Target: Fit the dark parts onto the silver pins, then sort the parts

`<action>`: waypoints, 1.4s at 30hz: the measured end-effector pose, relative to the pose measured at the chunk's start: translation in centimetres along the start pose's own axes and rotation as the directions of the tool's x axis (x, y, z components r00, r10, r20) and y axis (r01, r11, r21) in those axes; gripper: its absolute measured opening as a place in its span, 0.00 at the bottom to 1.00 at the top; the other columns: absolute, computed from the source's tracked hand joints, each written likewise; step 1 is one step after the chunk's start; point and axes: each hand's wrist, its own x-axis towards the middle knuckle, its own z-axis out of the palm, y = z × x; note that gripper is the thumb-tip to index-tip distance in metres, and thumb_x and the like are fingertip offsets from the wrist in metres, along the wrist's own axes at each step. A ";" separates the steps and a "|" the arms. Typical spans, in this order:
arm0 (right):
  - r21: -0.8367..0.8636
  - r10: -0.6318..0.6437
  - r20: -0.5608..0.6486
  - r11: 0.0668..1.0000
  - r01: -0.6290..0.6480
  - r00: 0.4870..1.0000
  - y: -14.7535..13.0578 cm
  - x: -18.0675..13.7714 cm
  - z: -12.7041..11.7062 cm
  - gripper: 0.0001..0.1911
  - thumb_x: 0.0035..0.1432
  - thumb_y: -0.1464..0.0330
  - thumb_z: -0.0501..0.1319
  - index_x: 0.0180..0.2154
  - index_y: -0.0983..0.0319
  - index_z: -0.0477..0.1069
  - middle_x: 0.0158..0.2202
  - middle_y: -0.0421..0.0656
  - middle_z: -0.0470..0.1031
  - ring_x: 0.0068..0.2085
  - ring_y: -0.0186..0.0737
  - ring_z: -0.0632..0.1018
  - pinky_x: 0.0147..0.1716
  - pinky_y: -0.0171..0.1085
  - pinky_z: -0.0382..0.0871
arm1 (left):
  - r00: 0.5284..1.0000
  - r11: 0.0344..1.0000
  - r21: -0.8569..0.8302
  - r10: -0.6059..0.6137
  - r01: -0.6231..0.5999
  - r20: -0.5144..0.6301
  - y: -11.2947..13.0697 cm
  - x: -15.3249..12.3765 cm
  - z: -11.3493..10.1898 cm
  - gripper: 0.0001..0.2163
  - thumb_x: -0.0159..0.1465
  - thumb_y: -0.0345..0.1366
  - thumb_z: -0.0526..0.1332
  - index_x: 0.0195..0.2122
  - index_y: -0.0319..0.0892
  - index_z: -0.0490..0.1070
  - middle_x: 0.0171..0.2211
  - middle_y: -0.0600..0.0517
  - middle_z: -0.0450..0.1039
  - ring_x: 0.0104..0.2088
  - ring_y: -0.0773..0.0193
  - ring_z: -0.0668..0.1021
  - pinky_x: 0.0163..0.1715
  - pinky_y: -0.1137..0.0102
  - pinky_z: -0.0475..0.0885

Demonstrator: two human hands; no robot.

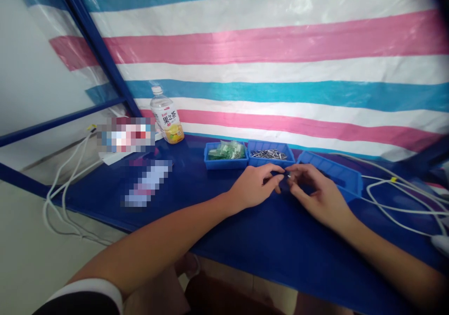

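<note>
My left hand is held over the table with thumb and fingers closed in a pinch; what sits between them is dark and too small to name. Facing it, my right hand pinches a small shiny piece between thumb and forefinger, its kind unclear. The fingertips of both hands almost meet. Just behind them stands a blue bin holding many thin metal pins or rivets. Partly hidden by my right hand is another blue bin with dark contents.
Left of the pins, a blue bin holds green-tinted clear packets. A drink bottle stands at the back left of the blue table. White cables loop at the right, more at the left. A striped sheet hangs behind.
</note>
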 end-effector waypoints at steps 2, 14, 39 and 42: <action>-0.017 0.006 -0.019 1.000 -0.006 1.000 0.0 -0.1 -0.1 0.15 0.66 0.66 0.65 0.54 0.53 0.72 0.40 0.44 0.81 0.39 0.47 0.83 0.32 0.41 0.76 | 0.999 1.000 -0.016 0.018 -0.018 0.029 -0.3 -0.1 0.2 0.16 0.76 0.38 0.59 0.61 0.41 0.76 0.35 0.49 0.86 0.31 0.64 0.85 0.38 0.69 0.80; -0.146 -0.172 -0.055 0.976 0.162 0.984 0.7 0.8 -0.3 0.04 0.67 0.64 0.68 0.42 0.56 0.78 0.41 0.44 0.81 0.37 0.44 0.80 0.37 0.43 0.75 | 0.994 0.995 0.021 0.103 -0.102 -0.033 -0.5 0.2 0.6 0.16 0.73 0.33 0.61 0.59 0.42 0.80 0.54 0.47 0.85 0.50 0.57 0.86 0.53 0.64 0.82; -0.136 0.047 0.026 0.990 -0.043 0.999 0.2 0.4 -0.4 0.12 0.71 0.56 0.63 0.45 0.55 0.81 0.39 0.43 0.84 0.36 0.45 0.83 0.32 0.41 0.74 | 0.989 0.975 -0.224 -0.029 -0.003 -0.143 -2.3 1.0 0.2 0.10 0.62 0.33 0.74 0.42 0.40 0.77 0.39 0.47 0.86 0.39 0.62 0.87 0.41 0.67 0.81; -0.140 0.041 0.095 0.990 -0.027 0.995 0.4 0.4 -0.2 0.12 0.71 0.58 0.62 0.46 0.56 0.81 0.39 0.43 0.85 0.38 0.46 0.83 0.35 0.42 0.75 | 0.987 0.975 -0.223 -0.027 -0.009 -0.160 -1.8 1.0 0.2 0.09 0.63 0.33 0.73 0.42 0.41 0.78 0.41 0.47 0.86 0.41 0.61 0.87 0.40 0.69 0.80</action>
